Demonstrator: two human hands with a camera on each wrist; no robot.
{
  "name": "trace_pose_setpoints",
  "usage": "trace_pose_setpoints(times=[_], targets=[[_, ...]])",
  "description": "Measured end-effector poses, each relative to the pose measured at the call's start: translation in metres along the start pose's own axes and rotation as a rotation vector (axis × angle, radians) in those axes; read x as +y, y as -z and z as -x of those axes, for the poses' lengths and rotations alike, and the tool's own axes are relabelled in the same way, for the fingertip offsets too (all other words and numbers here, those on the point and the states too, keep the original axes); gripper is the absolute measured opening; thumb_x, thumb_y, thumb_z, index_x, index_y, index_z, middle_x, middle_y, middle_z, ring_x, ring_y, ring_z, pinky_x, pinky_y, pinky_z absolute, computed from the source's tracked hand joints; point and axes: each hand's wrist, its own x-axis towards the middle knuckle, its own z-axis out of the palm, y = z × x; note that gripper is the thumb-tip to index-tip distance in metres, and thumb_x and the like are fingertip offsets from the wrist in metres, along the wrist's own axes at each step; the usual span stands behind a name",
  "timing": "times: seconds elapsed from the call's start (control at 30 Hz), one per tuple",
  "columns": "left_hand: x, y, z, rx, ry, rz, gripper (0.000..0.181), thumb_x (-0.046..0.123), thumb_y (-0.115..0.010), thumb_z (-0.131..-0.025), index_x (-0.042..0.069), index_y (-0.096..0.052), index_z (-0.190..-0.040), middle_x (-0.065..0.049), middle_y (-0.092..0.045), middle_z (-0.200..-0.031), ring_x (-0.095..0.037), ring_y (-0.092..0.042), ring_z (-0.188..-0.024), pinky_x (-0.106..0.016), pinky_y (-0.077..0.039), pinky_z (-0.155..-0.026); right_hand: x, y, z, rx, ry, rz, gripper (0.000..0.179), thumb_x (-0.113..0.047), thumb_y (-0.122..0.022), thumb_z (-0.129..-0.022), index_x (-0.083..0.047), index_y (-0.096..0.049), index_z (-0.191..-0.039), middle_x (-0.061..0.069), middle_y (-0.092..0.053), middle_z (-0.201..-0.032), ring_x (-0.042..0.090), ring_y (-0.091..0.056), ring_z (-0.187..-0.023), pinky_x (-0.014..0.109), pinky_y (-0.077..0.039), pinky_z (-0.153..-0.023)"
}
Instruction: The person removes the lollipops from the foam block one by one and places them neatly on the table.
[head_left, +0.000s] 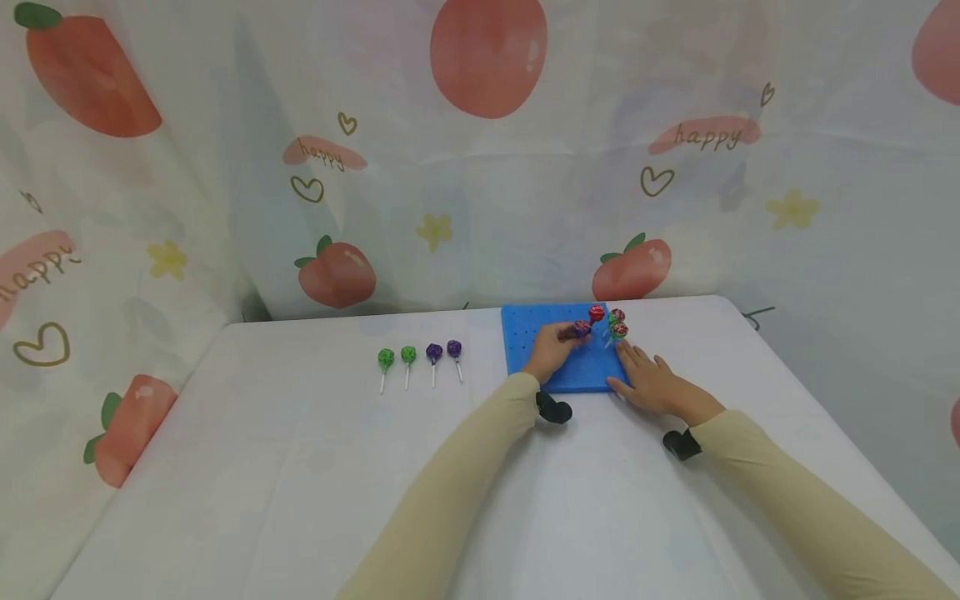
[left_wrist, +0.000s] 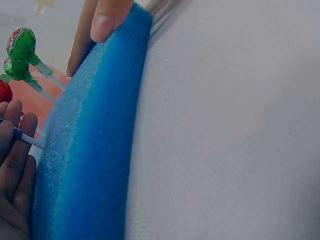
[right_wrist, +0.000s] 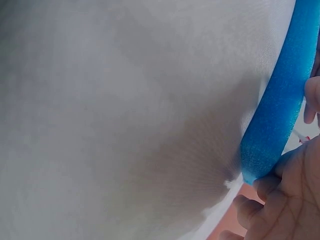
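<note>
My left hand (head_left: 551,350) pinches a purple lollipop (head_left: 582,328) by its upper part, over the blue foam board (head_left: 525,315). In the left wrist view that lollipop's white stick (left_wrist: 33,142) reaches down to the board's surface; whether its tip is in a hole cannot be told. A red lollipop (head_left: 596,313) and two green-and-red lollipops (head_left: 618,330) stand in the board near its right side. My right hand (head_left: 651,383) rests at the board's right edge with fingers stretched out, the fingertips and thumb touching the board.
Left of the board, two green lollipops (head_left: 408,355) and two purple lollipops (head_left: 434,352) lie in a row on the white table (head_left: 300,467), sticks towards me. A patterned curtain (head_left: 525,217) hangs behind the table and along its sides.
</note>
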Motion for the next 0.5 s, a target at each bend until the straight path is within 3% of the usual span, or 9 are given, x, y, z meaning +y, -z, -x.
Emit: trace_pose_setpoints(times=[0.27,0.5], targets=[[0.0017,0.0052,0.0015,0.002,0.014,0.075,0.023,0.005,-0.054,-0.093,0.003,-0.067,-0.113,-0.012,-0.072,-0.103,-0.017,-0.065,-0.106,-0.029,-0.051,-0.095,-0.0004,0.0012,0.0001,0.002,0.001,-0.004,0.077,-0.04,-0.044,-0.097,0.014,-0.015,-0.143,0.033,-0.013,-0.151,0.054,-0.015,-0.136,0.069,-0.013,-0.108],[-0.0019,0.0079,0.0008,0.011,0.001,0.221,0.023,0.003,-0.054,-0.093,0.0,-0.065,-0.113,-0.018,-0.07,-0.104,-0.021,-0.066,-0.104,-0.029,-0.053,-0.091,0.0001,-0.0008,-0.0004,0.005,-0.001,-0.003,0.077,-0.04,-0.043,-0.097,0.015,-0.015,-0.143,0.034,-0.012,-0.151,0.054,-0.015,-0.136,0.07,-0.013,-0.108]])
